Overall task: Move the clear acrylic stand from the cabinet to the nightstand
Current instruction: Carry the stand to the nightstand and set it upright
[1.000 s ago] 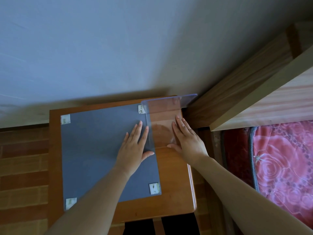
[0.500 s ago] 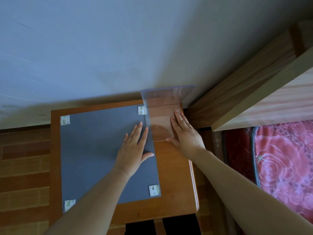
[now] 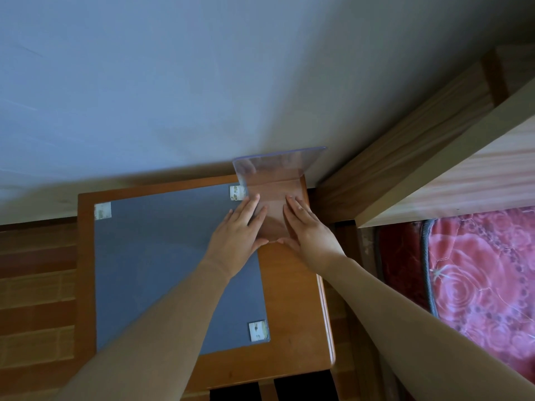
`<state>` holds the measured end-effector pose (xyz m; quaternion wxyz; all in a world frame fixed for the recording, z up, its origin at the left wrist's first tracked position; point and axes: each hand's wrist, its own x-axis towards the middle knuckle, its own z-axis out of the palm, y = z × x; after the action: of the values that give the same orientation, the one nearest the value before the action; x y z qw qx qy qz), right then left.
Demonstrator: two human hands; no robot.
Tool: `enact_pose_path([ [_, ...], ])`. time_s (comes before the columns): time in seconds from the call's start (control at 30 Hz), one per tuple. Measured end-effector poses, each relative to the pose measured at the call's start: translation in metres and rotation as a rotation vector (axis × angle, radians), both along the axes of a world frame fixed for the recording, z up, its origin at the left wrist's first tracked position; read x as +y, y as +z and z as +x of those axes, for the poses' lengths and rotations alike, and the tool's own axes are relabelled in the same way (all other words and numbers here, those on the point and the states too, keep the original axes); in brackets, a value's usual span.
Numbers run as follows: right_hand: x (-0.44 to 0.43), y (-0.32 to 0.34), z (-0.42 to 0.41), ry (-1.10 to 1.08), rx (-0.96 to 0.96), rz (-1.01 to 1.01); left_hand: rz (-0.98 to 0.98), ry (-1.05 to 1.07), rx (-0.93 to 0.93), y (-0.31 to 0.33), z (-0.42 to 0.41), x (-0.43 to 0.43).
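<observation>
Stand (image 3: 273,198) now nearer wall (image 3: 202,82).

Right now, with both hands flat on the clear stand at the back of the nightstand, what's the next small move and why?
Probably lift both hands straight off. The clear acrylic stand already sits on the nightstand at its back right corner, upright panel at the wall, with the left hand and right hand pressing flat, not gripping.
</observation>
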<state>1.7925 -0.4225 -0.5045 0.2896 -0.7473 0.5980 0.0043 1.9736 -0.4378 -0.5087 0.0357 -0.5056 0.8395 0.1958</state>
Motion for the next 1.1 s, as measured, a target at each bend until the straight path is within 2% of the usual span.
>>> enact_pose_path([
  [0.4, -0.009, 0.004, 0.001, 0.004, 0.045, 0.034, 0.036, -0.001, -0.062, 0.007, -0.001, -0.008],
  [0.67, -0.011, 0.017, 0.005, 0.025, 0.111, 0.009, 0.162, 0.038, -0.109, 0.023, -0.006, -0.011],
  [0.83, -0.017, 0.048, 0.009, -0.061, 0.075, 0.019, 0.211, 0.018, -0.193, 0.054, -0.001, -0.014],
  [1.1, -0.007, 0.136, 0.016, -0.123, 0.066, 0.041, 0.182, 0.006, -0.188, 0.139, 0.012, -0.009],
])
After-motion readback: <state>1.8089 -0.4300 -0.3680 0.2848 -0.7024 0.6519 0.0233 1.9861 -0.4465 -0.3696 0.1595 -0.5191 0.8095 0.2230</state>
